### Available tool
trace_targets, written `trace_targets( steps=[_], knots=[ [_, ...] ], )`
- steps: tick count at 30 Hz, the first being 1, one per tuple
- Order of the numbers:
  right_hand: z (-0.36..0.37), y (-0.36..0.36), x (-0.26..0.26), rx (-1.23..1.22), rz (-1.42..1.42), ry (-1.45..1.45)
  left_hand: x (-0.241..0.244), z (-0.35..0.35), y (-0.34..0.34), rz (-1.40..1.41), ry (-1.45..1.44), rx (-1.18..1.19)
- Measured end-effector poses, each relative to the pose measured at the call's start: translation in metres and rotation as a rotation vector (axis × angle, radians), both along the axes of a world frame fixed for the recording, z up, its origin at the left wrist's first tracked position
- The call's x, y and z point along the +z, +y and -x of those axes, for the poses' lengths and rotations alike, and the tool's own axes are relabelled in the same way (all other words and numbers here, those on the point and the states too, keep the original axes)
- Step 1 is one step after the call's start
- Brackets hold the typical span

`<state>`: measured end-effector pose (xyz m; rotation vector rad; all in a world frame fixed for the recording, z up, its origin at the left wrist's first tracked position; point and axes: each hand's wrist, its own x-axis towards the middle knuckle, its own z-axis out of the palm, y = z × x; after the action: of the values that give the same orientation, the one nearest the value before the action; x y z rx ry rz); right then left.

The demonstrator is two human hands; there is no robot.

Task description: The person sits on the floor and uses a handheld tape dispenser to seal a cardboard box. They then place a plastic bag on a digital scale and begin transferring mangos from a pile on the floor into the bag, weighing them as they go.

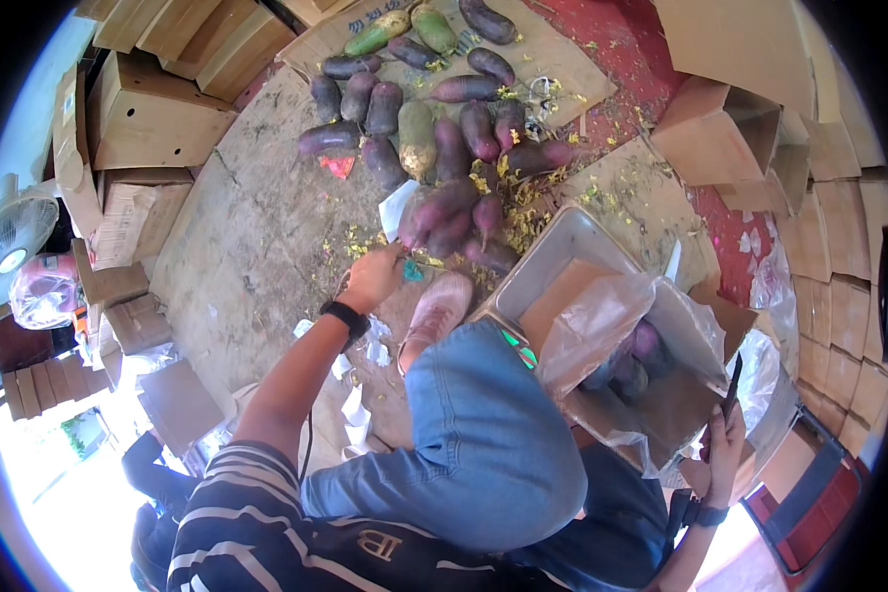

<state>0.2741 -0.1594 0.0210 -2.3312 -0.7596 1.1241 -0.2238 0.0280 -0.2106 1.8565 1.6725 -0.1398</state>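
My left hand [376, 277] reaches down to the near edge of a pile of long purple radishes [444, 211]. Its fingers are beside a radish's lower end and a white paper strip [398, 211]; whether they grip anything is hidden. In my right hand [724, 444], at the right, is a knife [734, 381] with a dark, narrow blade pointing up. Between the hands, an open carton with a clear plastic liner [599, 311] leans over my knee and holds several purple radishes [636, 355]. A greenish radish [417, 137] lies among the purple ones.
Flattened cardboard [562, 66] lies under the far radishes, with yellow leaf scraps [525, 222] around. Stacked cartons [163, 111] line the left; more cartons [718, 133] stand right. A fan [15, 229] is at far left, a folding chair [806, 496] at lower right. Paper scraps [355, 418] litter the floor.
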Motion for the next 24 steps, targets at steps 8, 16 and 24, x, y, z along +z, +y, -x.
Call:
trace_targets(
  steps=[8, 16, 24],
  knots=[
    [0.000, 0.000, -0.001, -0.014, 0.021, -0.026, 0.012, -0.020, 0.036, -0.170, -0.068, 0.044],
    [0.003, 0.003, -0.002, -0.050, -0.014, -0.009, -0.041, -0.058, 0.077, -0.253, -0.112, 0.027],
    [-0.002, 0.000, -0.006, -0.052, -0.022, -0.002, -0.016, -0.027, 0.083, 0.726, -1.131, 0.667]
  ],
)
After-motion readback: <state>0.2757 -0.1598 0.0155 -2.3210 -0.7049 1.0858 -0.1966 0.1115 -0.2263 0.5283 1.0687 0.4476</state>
